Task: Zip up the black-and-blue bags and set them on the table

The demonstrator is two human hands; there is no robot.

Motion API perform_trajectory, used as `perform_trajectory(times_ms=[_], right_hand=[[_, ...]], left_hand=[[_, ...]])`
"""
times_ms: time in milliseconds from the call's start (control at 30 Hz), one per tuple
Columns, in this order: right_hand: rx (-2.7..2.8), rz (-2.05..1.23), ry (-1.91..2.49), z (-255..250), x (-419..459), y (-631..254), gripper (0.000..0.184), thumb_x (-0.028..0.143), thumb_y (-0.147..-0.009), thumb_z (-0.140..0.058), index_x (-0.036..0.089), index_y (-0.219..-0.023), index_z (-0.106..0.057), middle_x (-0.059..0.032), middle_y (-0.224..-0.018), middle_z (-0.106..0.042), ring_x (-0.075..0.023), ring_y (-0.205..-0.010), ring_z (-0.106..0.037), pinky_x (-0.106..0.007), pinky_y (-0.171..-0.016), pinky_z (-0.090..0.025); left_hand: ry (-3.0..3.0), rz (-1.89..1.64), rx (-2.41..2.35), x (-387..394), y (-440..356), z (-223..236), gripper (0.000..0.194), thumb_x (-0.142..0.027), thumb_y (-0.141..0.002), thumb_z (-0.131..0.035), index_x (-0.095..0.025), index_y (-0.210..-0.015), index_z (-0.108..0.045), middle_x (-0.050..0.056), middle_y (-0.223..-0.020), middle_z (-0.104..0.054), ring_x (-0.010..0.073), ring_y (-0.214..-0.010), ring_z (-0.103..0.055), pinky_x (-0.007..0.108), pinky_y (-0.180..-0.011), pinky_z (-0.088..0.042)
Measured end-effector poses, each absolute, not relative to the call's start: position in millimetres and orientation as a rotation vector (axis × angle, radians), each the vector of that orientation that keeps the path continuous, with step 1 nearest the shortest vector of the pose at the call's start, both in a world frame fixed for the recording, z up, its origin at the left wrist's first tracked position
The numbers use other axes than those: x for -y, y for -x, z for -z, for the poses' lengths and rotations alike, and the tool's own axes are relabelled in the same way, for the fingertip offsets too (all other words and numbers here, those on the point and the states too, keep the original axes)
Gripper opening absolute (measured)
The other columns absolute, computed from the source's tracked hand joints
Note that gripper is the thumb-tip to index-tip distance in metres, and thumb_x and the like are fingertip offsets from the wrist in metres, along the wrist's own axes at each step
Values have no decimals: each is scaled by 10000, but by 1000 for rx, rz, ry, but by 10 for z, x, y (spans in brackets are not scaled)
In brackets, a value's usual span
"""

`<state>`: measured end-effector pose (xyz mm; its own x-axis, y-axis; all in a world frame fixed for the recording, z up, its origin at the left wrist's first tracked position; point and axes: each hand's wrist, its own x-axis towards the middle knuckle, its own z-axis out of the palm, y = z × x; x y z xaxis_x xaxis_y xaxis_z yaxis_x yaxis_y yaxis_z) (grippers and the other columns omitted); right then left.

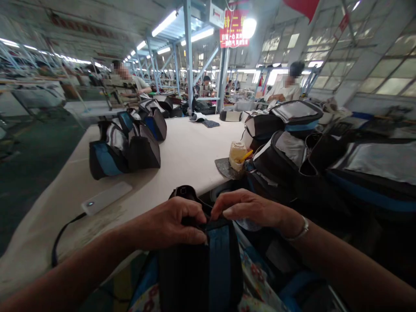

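Note:
A black bag with a blue strap [208, 268] rests on my lap at the table's near edge. My left hand [172, 223] is closed, its fingers curled over the bag's top edge. My right hand [250, 208], a bracelet on its wrist, pinches the same top edge just right of the left hand, the fingertips of both almost touching. What lies under the fingers is hidden.
A long white table [182, 156] runs ahead. Black and blue bags [125, 149] stand at left and a pile of bags [308, 151] at right. A white power bank [105, 197] with a cable lies near left. A small pot [238, 156] stands mid-right. Other people work at the far end.

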<state>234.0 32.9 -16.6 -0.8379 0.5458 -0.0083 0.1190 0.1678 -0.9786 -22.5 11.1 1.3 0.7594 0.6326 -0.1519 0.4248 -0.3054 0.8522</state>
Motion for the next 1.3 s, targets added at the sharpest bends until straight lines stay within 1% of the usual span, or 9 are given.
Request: perform_trajectory(times_ms=[167,267,433,567,767,900,1100,1233,1300], right_hand=[[2292,-1200,872,152,-128,-2158,509,534,-729,-789,103,-963,-652,-32,-825,-625,-125,-718,-511,-240,-639,-391],[2140,-1324,880,290,-96,-2085,404,444,-757,-777,99,-928,-656,-21,-785,-602,-111,-686,-477,-233,-609,-378],[1881,-1453,829,451,-28,-2029,177,234,-786,-718,91,-863,-650,-4,-746,-577,-93,-664,-456,-222,-591,-368],[1774,-1463,781,493,50,-2000,147,213,-799,-702,93,-862,-642,5,-726,-556,-84,-641,-444,-216,-573,-357],[1785,-1291,765,561,77,-1978,79,165,-815,-665,99,-858,-655,5,-715,-554,-80,-623,-432,-210,-562,-356],[1835,-1059,739,593,75,-1967,51,112,-791,-703,117,-841,-697,-18,-763,-594,-94,-687,-523,-210,-616,-401],[2073,-654,449,561,80,-2037,115,88,-874,-626,96,-950,-711,-71,-844,-579,-105,-764,-546,-203,-662,-442],[2246,-398,353,543,69,-2104,194,42,-875,-564,101,-1019,-682,-79,-893,-560,-114,-781,-503,-218,-649,-413],[2329,-247,334,554,75,-2126,204,50,-873,-556,107,-1031,-673,-78,-905,-553,-118,-751,-468,-232,-618,-384]], left_hand=[[-1971,-306,-864,-130,172,-18,115,-251,-817,-712,-146,-854,-682,-49,-803,-593,98,-752,-517,192,-657,-379],[-1938,-333,-985,-73,119,6,43,-141,-768,-653,-152,-799,-681,-61,-761,-583,88,-700,-511,195,-611,-368],[-1919,-420,-1091,11,82,48,85,-129,-758,-612,-147,-762,-694,-58,-686,-566,87,-639,-496,207,-570,-354],[-1983,-470,-1012,35,109,27,104,-153,-815,-618,-155,-794,-719,-50,-730,-608,82,-680,-535,190,-612,-382],[-2101,-481,-932,29,138,53,145,-131,-859,-604,-158,-832,-744,-34,-740,-611,72,-684,-559,181,-603,-376],[-2284,-550,-943,71,167,174,205,-83,-853,-553,-152,-854,-746,-3,-773,-605,88,-718,-569,200,-627,-369],[-2174,-441,-922,108,272,103,193,-258,-953,-557,-191,-942,-738,-12,-831,-605,104,-767,-560,206,-679,-383],[-1983,-204,-965,27,297,1,484,-508,-1020,-419,-132,-837,-665,-14,-740,-494,113,-689,-452,234,-613,-345],[-1945,-141,-956,-9,279,7,497,-552,-996,-450,-126,-851,-662,-16,-738,-489,112,-677,-426,236,-595,-326]])
